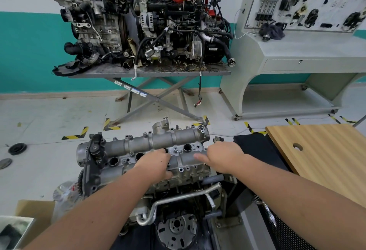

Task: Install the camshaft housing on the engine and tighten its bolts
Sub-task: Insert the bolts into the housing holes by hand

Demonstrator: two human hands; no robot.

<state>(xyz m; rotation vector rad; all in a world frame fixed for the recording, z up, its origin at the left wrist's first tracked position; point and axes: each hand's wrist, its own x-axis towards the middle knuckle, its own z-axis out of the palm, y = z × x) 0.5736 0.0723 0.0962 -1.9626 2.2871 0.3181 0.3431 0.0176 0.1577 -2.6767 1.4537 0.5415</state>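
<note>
The grey cast camshaft housing [158, 143] lies on top of the engine [178, 200] just in front of me, with several round plug holes along its middle. My left hand [156, 163] rests on the housing's near side, fingers curled over its edge near a plug hole. My right hand [221, 156] grips the housing's right end, fingers wrapped over the edge. Small bolts stand in several of the housing's holes. No tool is in either hand.
A wooden tabletop [320, 156] with a round hole stands at the right, a black block [255, 147] beside it. Two other engines [142, 22] sit on a metal stand [150, 73] behind. A cardboard box [29, 216] is at lower left, a training panel [309, 2] at upper right.
</note>
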